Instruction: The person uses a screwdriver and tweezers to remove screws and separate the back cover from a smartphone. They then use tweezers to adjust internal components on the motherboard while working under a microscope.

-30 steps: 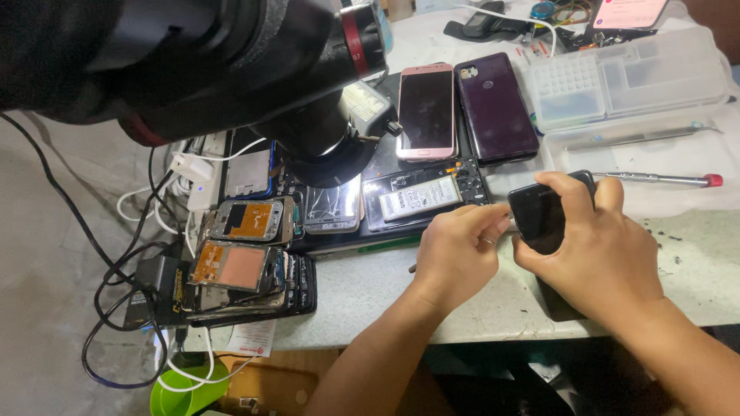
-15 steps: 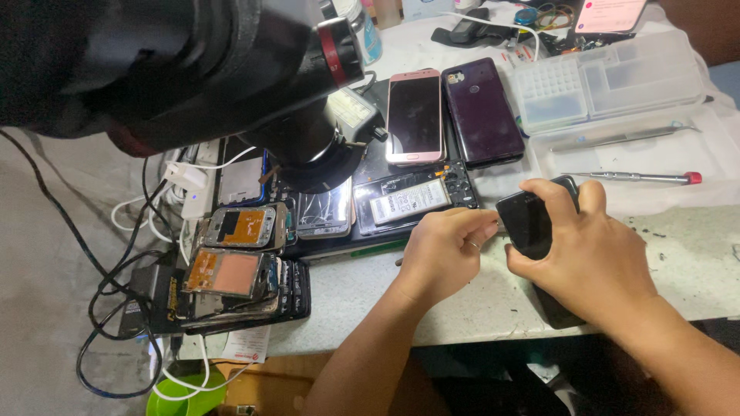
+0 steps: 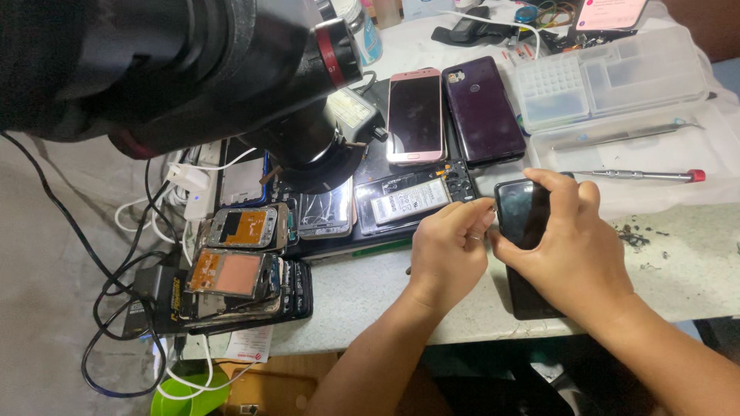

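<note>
Right hand (image 3: 574, 250) is wrapped around a black phone (image 3: 523, 212), thumb on its near edge and fingers curled over the top, tilting it up off the surface (image 3: 370, 285). Left hand (image 3: 449, 248) sits just beside it on the left, fingers pinched together with the tips touching the phone's left edge; whether anything small is between those fingertips I cannot tell. The phone thus lies between the two hands, held by the right and touched by the left, above the front edge of the surface.

Just behind the left hand lies an opened phone (image 3: 416, 199) showing its battery. Farther back are a pink phone (image 3: 415, 115) and a purple phone (image 3: 483, 109) side by side, both lying flat. To the right of them stands a clear parts box (image 3: 609, 77), and nearer the right hand a screwdriver (image 3: 640, 176) with a red end lies on a clear tray (image 3: 694, 150) that also carries tweezers (image 3: 624, 137).

Off to the left, well apart from the hands, sits a stack of stripped phones (image 3: 239, 277), with cables (image 3: 123, 308) trailing down. A big black microscope (image 3: 231, 69) looms over the left half of the surface.
</note>
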The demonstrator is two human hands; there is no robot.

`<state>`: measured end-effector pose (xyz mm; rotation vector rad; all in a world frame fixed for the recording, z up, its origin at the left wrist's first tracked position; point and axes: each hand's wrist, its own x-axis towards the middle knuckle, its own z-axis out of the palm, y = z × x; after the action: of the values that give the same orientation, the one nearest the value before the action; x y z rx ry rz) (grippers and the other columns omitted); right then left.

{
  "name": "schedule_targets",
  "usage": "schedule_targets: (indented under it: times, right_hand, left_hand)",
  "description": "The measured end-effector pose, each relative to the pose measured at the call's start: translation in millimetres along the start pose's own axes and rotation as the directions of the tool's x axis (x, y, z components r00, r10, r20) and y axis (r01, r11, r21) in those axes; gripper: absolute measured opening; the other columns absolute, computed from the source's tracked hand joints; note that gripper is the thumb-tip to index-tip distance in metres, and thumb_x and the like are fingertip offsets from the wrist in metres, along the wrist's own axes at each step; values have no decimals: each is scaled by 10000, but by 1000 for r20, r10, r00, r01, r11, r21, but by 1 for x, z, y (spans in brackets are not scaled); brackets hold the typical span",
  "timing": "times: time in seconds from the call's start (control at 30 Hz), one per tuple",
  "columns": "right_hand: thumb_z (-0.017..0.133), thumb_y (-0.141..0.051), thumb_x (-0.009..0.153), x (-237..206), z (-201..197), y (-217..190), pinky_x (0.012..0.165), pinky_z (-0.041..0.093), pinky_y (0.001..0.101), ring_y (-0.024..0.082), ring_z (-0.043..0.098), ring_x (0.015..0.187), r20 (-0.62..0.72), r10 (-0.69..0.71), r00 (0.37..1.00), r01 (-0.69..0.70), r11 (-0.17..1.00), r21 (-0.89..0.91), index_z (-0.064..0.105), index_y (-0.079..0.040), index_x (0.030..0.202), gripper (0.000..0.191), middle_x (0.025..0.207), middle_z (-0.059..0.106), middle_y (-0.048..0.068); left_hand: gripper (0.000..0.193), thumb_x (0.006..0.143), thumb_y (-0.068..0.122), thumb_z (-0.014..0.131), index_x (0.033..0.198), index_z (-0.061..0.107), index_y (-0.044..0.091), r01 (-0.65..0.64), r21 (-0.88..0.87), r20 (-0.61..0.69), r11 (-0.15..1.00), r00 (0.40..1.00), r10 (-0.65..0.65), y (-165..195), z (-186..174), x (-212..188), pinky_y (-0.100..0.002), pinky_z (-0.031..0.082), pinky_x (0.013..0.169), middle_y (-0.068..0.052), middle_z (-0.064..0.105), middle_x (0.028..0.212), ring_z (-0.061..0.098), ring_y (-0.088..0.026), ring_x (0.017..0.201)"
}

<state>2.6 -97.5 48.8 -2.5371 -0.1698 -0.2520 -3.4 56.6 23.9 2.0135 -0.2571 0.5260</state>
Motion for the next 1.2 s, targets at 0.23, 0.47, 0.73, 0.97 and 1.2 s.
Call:
schedule_targets:
  times: [0.23,0.47,0.73,0.97,1.2]
  right_hand:
    - [867,-387,695,3,12,-14,720,572,494,408,678,859,-50,-14,999,20,993,113,403,-129,1410,890,1212,496,224]
    - [855,-367,730,4,19,-22,714,565,494,412,666,857,-103,-49,993,62,991,123,403,-106,1432,875,1212,490,234]
    - [848,-396,665,11,13,-22,691,563,489,396,668,820,-27,-18,999,17,1000,-16,433,-191,1426,890,1157,525,201]
    - [837,-403,627,15,3,-17,654,569,502,413,688,748,50,-15,999,22,990,-138,466,-259,1407,876,1150,547,190]
    - [829,-445,635,19,-5,-5,660,587,479,397,703,746,103,-44,994,69,965,-255,488,-267,1440,892,1151,571,175]
  left_hand:
    - [136,959,69,684,1087,727,58,37,30,-35,999,999,-36,-3,-9,1,-376,517,633,-122,689,843,678,-293,692]
    - [137,966,62,679,1097,718,64,-17,52,-96,998,995,22,-5,-13,3,-389,529,662,-124,694,893,690,-310,751]
    - [137,957,76,693,1090,727,77,-1,59,-30,998,1000,3,-7,-22,7,-380,520,648,-102,700,861,689,-295,735]
    - [134,959,98,699,1087,736,103,27,55,40,998,999,-30,-8,-25,9,-371,527,646,-84,714,859,690,-270,704]
    - [197,919,96,698,1108,743,127,68,62,141,996,987,-76,-6,-27,13,-368,545,679,-73,731,908,710,-268,753]
